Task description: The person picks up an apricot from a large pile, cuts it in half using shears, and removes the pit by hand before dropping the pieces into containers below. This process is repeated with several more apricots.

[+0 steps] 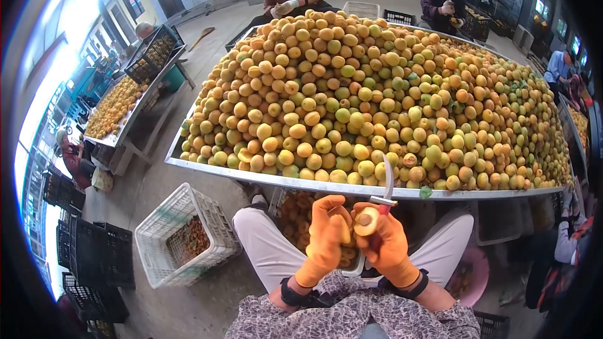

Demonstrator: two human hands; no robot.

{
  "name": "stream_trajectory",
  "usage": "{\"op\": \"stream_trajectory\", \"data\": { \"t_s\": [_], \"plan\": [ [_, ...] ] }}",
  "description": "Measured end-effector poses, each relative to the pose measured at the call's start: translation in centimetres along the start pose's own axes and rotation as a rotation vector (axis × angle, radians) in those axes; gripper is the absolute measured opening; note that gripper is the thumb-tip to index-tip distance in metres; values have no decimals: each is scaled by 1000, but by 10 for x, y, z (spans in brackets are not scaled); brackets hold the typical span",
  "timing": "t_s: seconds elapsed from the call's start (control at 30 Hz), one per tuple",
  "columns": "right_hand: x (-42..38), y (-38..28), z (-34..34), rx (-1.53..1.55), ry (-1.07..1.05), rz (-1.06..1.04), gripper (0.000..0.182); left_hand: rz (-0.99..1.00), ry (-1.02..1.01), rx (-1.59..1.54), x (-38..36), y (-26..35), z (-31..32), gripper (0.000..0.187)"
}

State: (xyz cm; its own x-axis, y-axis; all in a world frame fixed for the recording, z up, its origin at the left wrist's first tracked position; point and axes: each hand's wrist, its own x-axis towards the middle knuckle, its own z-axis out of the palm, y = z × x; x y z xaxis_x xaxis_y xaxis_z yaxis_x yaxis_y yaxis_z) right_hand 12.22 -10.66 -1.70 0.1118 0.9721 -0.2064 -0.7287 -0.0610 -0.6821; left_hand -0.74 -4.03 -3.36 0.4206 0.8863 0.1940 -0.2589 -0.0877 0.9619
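In orange gloves, both my hands are close together over a crate between my knees. My left hand [325, 238] is closed around an apricot half [342, 229], mostly covered by the fingers. My right hand [391, 245] grips a small curved knife [388, 179] by its red handle, blade pointing up. That same hand also holds a cut apricot half [365, 221], its face turned to me with a brown pit or pit hollow in the middle. Below, the crate [361, 270] contains halved apricots. Ahead lies a large heap of whole apricots [326, 113].
A metal-rimmed table [301, 185] carries the heap just beyond my hands. On the floor at left stands a white crate [217, 238] with brown pits inside. Stacked black crates [100, 251] are farther left, a pink basin [474, 270] at right. Other people sit around the tables.
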Motion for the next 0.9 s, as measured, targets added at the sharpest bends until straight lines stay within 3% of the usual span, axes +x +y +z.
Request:
{"op": "stream_trajectory", "data": {
  "t_s": [0.13, 0.2, 0.3, 0.33, 0.47, 0.57, 0.63, 0.83, 0.9],
  "plan": [
    [3, -3, -3, 107, -138, -78, 55, -257, 23, -651, 6, -3, -26, 43],
    [4, -4, -6, 84, -152, -66, 57, -252, 30, -645, 7, 0, -34, 43],
    [6, -6, -1, 66, -229, -85, 56, -537, 94, -725, 9, 10, -42, 45],
    [5, -8, 6, 20, -172, -95, 54, -535, 98, -725, 8, 12, -42, 45],
    [8, -11, 0, -203, -131, -12, 54, -521, -80, -112, 7, 27, -34, 18],
    [7, -12, -2, -305, -101, 3, 45, -388, -111, 35, 9, 31, -24, 27],
    [6, -13, -6, -352, -114, -1, 43, -178, -100, 262, 8, 28, -19, 34],
    [0, -18, -2, -350, -116, -13, 43, -188, -211, 333, 6, 32, -19, 35],
    [1, -15, -15, -799, -164, -179, 44, -200, -194, 349, 5, 33, -16, 30]
  ]
}}
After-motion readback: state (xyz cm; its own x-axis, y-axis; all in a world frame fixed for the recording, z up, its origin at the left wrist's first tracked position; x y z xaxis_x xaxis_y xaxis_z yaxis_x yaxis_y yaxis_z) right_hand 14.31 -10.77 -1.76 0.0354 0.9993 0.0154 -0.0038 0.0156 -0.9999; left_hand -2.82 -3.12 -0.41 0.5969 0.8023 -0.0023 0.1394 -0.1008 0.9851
